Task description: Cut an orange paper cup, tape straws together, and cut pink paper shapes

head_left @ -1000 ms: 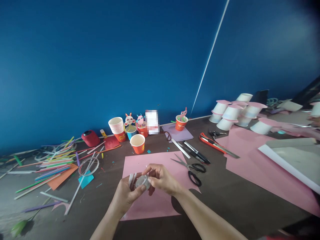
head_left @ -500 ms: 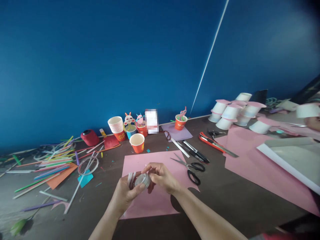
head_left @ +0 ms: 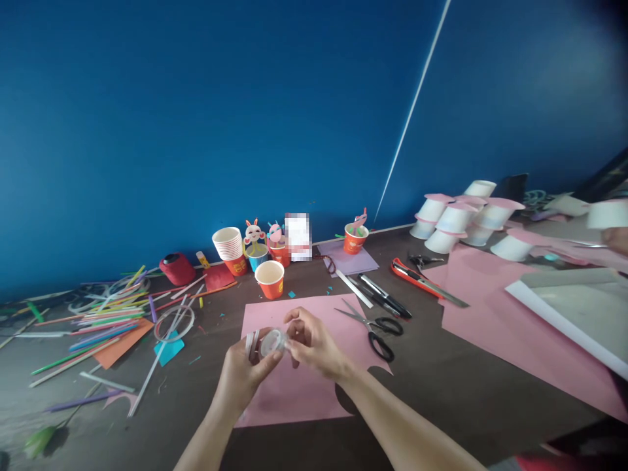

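Black-handled scissors (head_left: 369, 323) lie open across the right edge of a flat pink sheet (head_left: 294, 402), with an orange paper cup (head_left: 271, 288) beyond it and slim plastic straws (head_left: 108, 322) heaped leftward on the dark table (head_left: 181, 399). Above the sheet, the left hand (head_left: 243, 371), white strips (head_left: 252, 345) across its fingers, clamps a round, translucent tape roll (head_left: 271, 341), while the right hand (head_left: 316, 347) pinches the roll's right edge.

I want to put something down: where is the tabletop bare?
Roomiest: the dark tabletop between the black-handled metal scissors and the large pink paper at right. Smaller, with tiny scraps: between the left hand and the cyan paper square. Crowded: the far left, with multicoloured thin sticks.
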{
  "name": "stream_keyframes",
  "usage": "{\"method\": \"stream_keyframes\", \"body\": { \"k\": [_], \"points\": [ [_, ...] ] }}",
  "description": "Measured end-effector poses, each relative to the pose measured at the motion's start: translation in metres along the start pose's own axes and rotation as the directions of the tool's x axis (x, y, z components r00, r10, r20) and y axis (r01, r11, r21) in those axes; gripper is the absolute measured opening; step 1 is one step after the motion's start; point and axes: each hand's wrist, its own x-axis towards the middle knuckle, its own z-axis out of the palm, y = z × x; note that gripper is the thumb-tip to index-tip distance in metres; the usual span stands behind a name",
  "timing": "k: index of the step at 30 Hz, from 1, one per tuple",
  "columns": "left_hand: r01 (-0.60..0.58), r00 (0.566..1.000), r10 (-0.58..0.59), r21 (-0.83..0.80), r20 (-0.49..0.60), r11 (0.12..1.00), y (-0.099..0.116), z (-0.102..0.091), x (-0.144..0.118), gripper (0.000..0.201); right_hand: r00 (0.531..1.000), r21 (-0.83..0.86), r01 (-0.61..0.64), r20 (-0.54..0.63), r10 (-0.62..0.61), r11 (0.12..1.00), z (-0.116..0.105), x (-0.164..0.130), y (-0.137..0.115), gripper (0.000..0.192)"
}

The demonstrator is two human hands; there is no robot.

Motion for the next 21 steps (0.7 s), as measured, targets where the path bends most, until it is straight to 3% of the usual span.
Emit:
{"method": "stream_keyframes", "body": {
  "k": [3,9,16,21],
  "points": [
    [0.018,0.994,0.005,0.202,-0.112,0.979,-0.0002,-0.0005,-0.0010,0.047,0.993,-0.106,0.067,-0.087,-0.076,0.992,0.0014,0.0022,0.0028,0.012],
    [0.032,0.984,0.045,0.422,-0.171,0.906,0.0049,-0.0008,-0.0044,0.052,0.999,-0.099,0.032,-0.032,-0.035,0.995,-0.0018,0.0041,0.0047,0.010],
    [0.022,0.983,0.069,0.478,-0.171,0.878,0.0055,-0.0010,-0.0047,0.055,0.999,-0.180,0.036,-0.001,-0.037,0.983,-0.0016,-0.0007,0.0029,0.008],
    [0.013,0.993,0.034,0.391,-0.115,0.920,0.0022,-0.0011,-0.0033,0.055,0.999,-0.127,0.026,0.040,-0.021,0.992,-0.0022,-0.0003,0.0014,0.011]
  ]
}}
